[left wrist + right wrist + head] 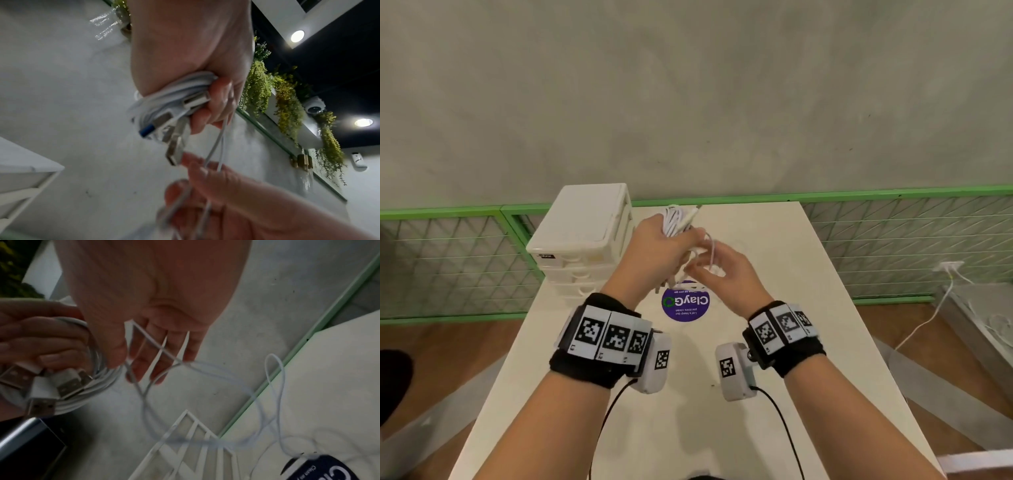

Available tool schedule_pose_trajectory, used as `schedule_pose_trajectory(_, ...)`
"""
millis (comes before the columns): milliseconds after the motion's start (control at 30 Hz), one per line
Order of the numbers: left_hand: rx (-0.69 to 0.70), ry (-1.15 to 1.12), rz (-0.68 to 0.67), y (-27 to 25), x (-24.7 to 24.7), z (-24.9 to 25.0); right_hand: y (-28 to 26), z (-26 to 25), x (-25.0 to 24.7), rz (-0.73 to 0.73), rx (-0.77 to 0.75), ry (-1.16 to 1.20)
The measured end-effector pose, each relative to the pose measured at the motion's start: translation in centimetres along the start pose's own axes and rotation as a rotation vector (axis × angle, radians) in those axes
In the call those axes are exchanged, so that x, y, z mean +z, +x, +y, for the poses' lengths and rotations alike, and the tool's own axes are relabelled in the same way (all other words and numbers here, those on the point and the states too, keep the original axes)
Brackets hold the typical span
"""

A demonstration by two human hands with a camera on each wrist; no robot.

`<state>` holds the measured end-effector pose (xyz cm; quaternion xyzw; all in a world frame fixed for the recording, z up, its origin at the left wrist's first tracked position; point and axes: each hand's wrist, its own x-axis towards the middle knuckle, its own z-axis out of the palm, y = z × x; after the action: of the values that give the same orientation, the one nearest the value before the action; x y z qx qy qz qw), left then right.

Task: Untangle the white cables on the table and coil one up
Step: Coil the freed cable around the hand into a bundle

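My left hand [681, 240] is raised above the table and grips a coiled bundle of white cables [677, 219]. In the left wrist view its fingers [213, 104] curl round the bundle [168, 100], and several USB plugs [176, 146] stick out below. My right hand [705, 270] sits just right of and below it. A loose white cable [275, 386] runs from the bundle across the right hand's fingers [156, 356], caught between thumb and forefinger, then drops in blurred loops to the table. The left hand [41, 340] with the plugs [61, 386] shows at the left of the right wrist view.
A white drawer unit [582, 233] stands at the table's far left corner, close to my left hand. A round purple sticker [685, 305] lies on the white table [808, 342] under my hands. Green mesh fencing [893, 236] runs behind, with a wall socket [948, 265] at the right.
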<state>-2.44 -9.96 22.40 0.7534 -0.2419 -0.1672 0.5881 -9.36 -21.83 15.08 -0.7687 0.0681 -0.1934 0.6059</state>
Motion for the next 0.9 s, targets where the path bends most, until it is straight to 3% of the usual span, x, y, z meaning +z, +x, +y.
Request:
schedule_pose_trajectory(67, 0.002, -0.001, 0.026, 0.0, -0.7, 0.2, -0.1, 0.5, -0.2, -0.049, 0.039, 0.009)
schedule_pose_trajectory(200, -0.014, -0.117, 0.191, 0.1, -4.2, -0.2, -1.0, 3.9, -3.1, -0.149, 0.138, -0.264)
schedule_pose_trajectory(267, -0.010, -0.066, 0.189, 0.1, -5.8, -0.7, -1.5, 4.8, -4.3, -0.104, 0.196, -0.225)
schedule_pose_trajectory(333, -0.044, 0.103, 0.094, 0.2, -6.4, -1.0, -1.7, 4.7, -5.3, 0.002, 0.187, -0.196)
schedule_pose_trajectory(433, -0.164, 0.659, -0.225, -0.3, -5.6, -1.6, -1.4, 4.4, -7.5, 0.201, 0.144, -0.183)
schedule_pose_trajectory(500, -0.257, 0.766, -0.315, -0.4, -4.9, -2.7, -1.1, 4.4, -9.0, 0.257, 0.127, -0.250)
schedule_pose_trajectory(700, -0.197, 0.359, -0.017, 1.2, -5.5, -3.7, -2.2, 5.0, -11.1, 0.204, 0.227, -0.296)
schedule_pose_trajectory(900, -0.146, -0.231, 0.326, 2.5, -6.6, -3.7, -3.8, 7.6, -12.0, 0.354, 0.335, -0.339)
